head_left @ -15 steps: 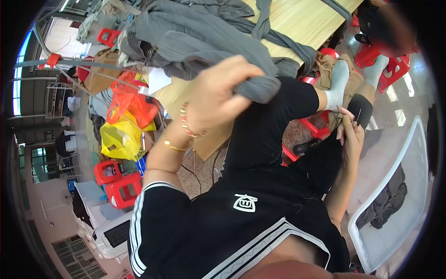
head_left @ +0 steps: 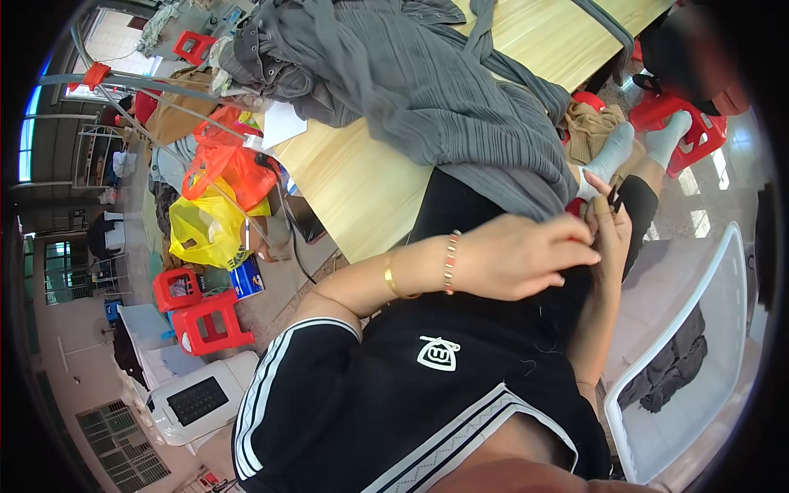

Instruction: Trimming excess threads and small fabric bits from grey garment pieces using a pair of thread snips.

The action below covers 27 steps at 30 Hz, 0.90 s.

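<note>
1. Head view, nearest: a black top (head_left: 386, 394) with white-striped trim covers the person's torso.
2. Left hand (head_left: 518, 259), with bracelets on its wrist, reaches across the lap, its fingers bent and partly blurred; whether they pinch anything, I cannot tell.
3. Just beyond it, the right hand (head_left: 608, 234) is raised with fingers curled toward the thumb. A small dark item (head_left: 617, 198) shows at its fingertips, too small to identify; I cannot tell whether they pinch it.
4. A grey pleated garment (head_left: 460, 123) runs from the lap, beside the left hand, up over the pale wooden table (head_left: 353, 193).
5. At right, a whitish tub (head_left: 723, 386) holds dark cloth (head_left: 678, 361).
6. Farther left are red stools (head_left: 209, 345), a yellow bag (head_left: 197, 234) and a red bag (head_left: 238, 185).
</note>
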Each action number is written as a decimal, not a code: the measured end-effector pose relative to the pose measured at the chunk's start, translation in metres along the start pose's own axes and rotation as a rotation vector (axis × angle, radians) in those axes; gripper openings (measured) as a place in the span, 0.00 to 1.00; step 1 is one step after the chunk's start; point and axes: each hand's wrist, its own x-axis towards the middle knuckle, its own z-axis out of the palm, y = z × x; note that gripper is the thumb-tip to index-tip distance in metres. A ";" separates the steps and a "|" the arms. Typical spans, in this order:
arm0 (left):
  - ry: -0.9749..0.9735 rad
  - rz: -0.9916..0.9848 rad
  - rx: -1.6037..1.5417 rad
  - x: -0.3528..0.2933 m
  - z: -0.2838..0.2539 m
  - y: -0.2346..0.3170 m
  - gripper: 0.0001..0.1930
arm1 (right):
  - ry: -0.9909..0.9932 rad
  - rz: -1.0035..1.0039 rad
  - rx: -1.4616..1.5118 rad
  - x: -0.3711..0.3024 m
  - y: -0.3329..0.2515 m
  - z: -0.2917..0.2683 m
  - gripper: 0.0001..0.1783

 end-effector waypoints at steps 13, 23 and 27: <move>0.699 -0.273 0.400 -0.078 -0.091 -0.062 0.26 | -0.004 -0.033 -0.275 -0.008 0.017 0.012 0.34; 0.673 -0.158 -0.118 -0.038 -0.079 -0.038 0.16 | -0.153 -0.223 0.112 0.051 -0.047 0.005 0.10; 0.944 -0.237 -0.287 -0.051 -0.112 -0.037 0.15 | -0.341 -0.254 0.380 0.070 -0.123 0.077 0.13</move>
